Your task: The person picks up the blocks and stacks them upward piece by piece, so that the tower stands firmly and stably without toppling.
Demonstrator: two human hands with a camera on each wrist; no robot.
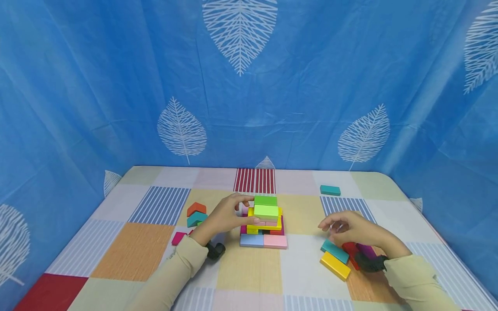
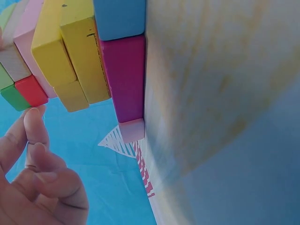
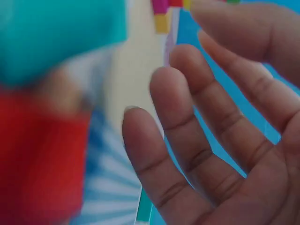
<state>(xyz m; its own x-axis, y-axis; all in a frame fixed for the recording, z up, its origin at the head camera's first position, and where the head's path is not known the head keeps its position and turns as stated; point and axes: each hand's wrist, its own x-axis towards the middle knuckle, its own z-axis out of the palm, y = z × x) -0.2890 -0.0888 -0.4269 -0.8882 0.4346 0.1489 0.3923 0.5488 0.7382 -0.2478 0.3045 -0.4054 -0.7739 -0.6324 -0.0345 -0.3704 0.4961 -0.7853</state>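
- Just ahead of the left hand [image 1: 227,214], in the head view, the block stack [image 1: 264,226] stands upright on the bench [image 1: 249,268]; thumb and forefinger pinch its upper layers. The green blocks [image 1: 266,211] on top have their long axes running left to right, as do the blue block [image 1: 251,240] and pink block [image 1: 275,242], end to end at the foot.
- Below the right hand [image 1: 358,231], which is loosely bent and grasps nothing, a teal block [image 1: 335,251] and yellow block [image 1: 335,266] lie nearly parallel, long axes slanting toward the person's right.
- Above the left hand, in its wrist view, the block stack appears turned, its top pointing left; dark marks on one yellow face are too small to read.
- Left of the right hand's relaxed fingers, in its wrist view, the teal block and a red block [image 3: 40,159] show blurred.
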